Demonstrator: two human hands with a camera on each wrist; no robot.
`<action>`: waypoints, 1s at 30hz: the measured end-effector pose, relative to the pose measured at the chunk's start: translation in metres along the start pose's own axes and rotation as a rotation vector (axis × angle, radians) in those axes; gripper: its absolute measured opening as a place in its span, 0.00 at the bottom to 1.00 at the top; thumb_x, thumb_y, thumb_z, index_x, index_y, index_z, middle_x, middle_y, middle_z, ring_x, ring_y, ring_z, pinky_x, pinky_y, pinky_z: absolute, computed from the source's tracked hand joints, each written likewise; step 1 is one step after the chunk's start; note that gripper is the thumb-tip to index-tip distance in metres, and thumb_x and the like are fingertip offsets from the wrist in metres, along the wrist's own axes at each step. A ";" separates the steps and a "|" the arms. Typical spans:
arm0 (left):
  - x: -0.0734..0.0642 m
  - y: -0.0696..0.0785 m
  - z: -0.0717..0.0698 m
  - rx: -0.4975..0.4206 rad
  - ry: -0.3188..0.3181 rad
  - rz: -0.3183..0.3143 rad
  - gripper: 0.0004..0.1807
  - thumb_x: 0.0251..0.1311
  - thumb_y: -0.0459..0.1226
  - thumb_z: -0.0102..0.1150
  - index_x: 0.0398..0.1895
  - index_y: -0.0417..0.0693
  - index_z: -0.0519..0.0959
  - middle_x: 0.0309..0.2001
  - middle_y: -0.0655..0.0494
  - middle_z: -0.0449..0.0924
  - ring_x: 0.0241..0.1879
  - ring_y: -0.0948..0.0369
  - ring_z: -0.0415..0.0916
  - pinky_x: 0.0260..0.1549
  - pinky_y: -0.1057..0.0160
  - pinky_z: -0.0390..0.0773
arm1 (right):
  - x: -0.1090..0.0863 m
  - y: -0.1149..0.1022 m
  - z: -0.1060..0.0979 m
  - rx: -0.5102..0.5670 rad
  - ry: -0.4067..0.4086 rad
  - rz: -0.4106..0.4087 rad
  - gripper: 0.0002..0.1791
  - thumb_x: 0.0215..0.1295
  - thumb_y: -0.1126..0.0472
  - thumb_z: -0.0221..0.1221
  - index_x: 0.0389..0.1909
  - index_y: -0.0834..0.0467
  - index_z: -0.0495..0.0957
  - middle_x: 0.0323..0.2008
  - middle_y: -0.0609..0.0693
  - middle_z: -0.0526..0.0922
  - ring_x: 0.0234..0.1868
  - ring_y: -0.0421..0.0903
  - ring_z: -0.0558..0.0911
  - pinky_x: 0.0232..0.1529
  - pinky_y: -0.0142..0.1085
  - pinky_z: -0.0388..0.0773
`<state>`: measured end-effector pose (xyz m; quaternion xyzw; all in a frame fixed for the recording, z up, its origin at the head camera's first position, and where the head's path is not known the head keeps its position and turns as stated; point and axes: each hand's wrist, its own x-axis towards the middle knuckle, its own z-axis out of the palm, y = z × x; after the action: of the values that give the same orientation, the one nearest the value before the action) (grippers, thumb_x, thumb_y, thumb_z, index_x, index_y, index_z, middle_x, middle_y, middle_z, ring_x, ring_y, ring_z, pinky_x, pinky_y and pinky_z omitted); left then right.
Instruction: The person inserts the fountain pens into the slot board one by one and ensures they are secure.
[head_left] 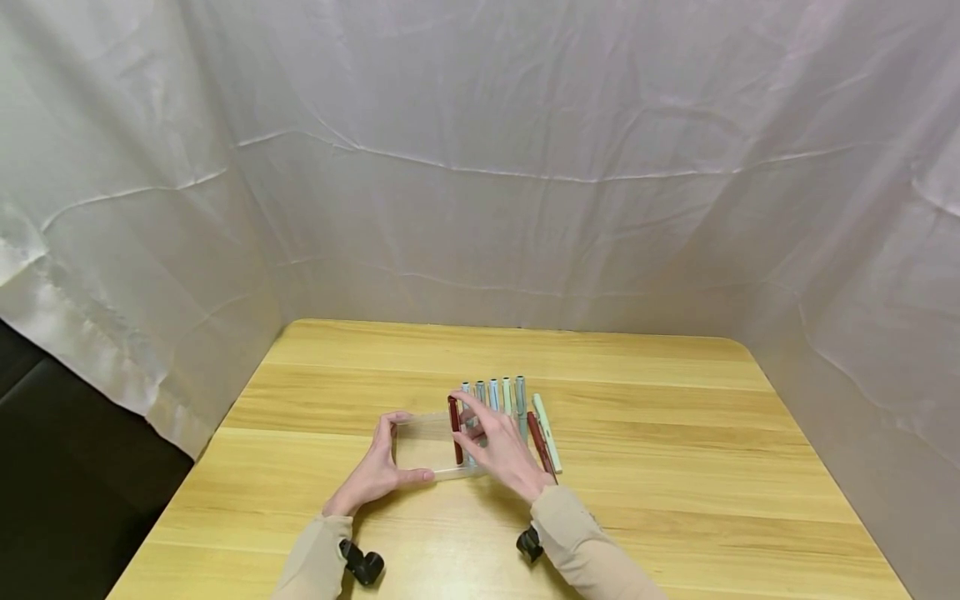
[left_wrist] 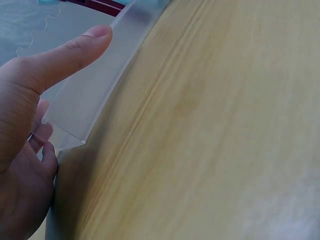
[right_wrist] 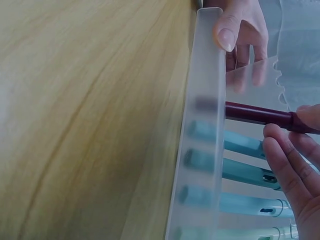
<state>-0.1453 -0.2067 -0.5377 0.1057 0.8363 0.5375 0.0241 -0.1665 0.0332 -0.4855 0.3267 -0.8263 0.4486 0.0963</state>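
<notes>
A translucent plastic pen box (head_left: 450, 474) with notched edges lies on the table. My left hand (head_left: 378, 469) grips its left end, thumb (left_wrist: 75, 57) along the front wall and fingers behind. Between thumb and fingers, my right hand (head_left: 501, 447) pinches a dark red pen (right_wrist: 257, 113). That pen lies crosswise in the box, its lower end behind the front wall (right_wrist: 206, 65). Several blue, teal and pale green pens (right_wrist: 245, 172) sit side by side in the box, to the right of the red one. My right hand partly hides them in the head view.
Right of the box, another dark red pen (head_left: 538, 442) and a pale green pen (head_left: 548, 435) lie on the wooden table (head_left: 660, 450). Pale curtains (head_left: 480, 225) hang behind and at the sides. Something black (head_left: 67, 450) stands at the far left.
</notes>
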 end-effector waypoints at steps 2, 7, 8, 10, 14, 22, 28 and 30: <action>0.000 0.000 0.000 0.000 0.000 0.000 0.55 0.41 0.42 0.83 0.69 0.45 0.55 0.71 0.37 0.53 0.77 0.39 0.47 0.78 0.35 0.44 | 0.001 0.000 0.000 -0.004 0.004 -0.009 0.36 0.62 0.69 0.66 0.71 0.59 0.66 0.41 0.58 0.85 0.32 0.47 0.87 0.34 0.22 0.84; 0.000 0.000 -0.001 0.004 0.003 0.001 0.55 0.41 0.42 0.83 0.69 0.45 0.55 0.71 0.37 0.53 0.77 0.39 0.48 0.78 0.35 0.44 | 0.003 0.000 0.001 -0.038 0.019 -0.028 0.36 0.61 0.69 0.67 0.71 0.58 0.67 0.34 0.53 0.82 0.31 0.41 0.82 0.34 0.22 0.83; -0.001 -0.001 -0.001 0.004 0.003 0.002 0.55 0.41 0.42 0.83 0.69 0.45 0.55 0.71 0.37 0.53 0.77 0.39 0.47 0.78 0.35 0.44 | 0.003 0.000 0.001 -0.048 0.022 -0.030 0.36 0.61 0.69 0.67 0.71 0.58 0.67 0.32 0.52 0.81 0.30 0.39 0.80 0.33 0.22 0.82; -0.001 -0.001 -0.001 0.003 0.003 0.005 0.55 0.41 0.41 0.83 0.69 0.44 0.55 0.72 0.37 0.53 0.77 0.39 0.47 0.78 0.34 0.44 | 0.004 0.001 0.001 -0.067 0.027 -0.032 0.36 0.61 0.69 0.67 0.71 0.59 0.67 0.28 0.49 0.81 0.28 0.36 0.78 0.31 0.22 0.81; -0.001 -0.002 0.001 -0.006 0.002 0.012 0.55 0.41 0.41 0.83 0.69 0.44 0.54 0.72 0.37 0.52 0.77 0.39 0.46 0.78 0.34 0.43 | 0.006 0.002 0.000 -0.098 0.022 -0.014 0.36 0.61 0.67 0.68 0.71 0.59 0.68 0.23 0.46 0.80 0.23 0.31 0.73 0.26 0.22 0.78; -0.001 -0.001 0.002 -0.016 -0.004 0.007 0.56 0.42 0.41 0.83 0.69 0.43 0.53 0.72 0.37 0.51 0.78 0.38 0.44 0.78 0.33 0.41 | 0.009 0.003 -0.001 -0.129 -0.010 0.037 0.36 0.63 0.65 0.67 0.72 0.57 0.67 0.20 0.44 0.80 0.19 0.28 0.69 0.23 0.22 0.74; -0.001 -0.002 0.001 -0.014 0.000 0.009 0.56 0.42 0.41 0.83 0.69 0.43 0.53 0.72 0.37 0.51 0.78 0.39 0.44 0.78 0.34 0.41 | 0.011 0.002 -0.001 -0.161 -0.023 0.052 0.36 0.63 0.64 0.67 0.72 0.55 0.67 0.20 0.44 0.80 0.18 0.28 0.68 0.22 0.22 0.72; -0.001 -0.002 0.001 -0.015 0.000 0.009 0.55 0.42 0.41 0.83 0.69 0.43 0.54 0.73 0.37 0.51 0.78 0.39 0.44 0.78 0.34 0.41 | 0.011 0.002 -0.001 -0.169 -0.028 0.061 0.36 0.64 0.63 0.67 0.72 0.55 0.67 0.20 0.43 0.79 0.18 0.28 0.68 0.21 0.22 0.71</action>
<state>-0.1446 -0.2064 -0.5404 0.1095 0.8318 0.5437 0.0225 -0.1767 0.0297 -0.4811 0.2981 -0.8721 0.3754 0.0983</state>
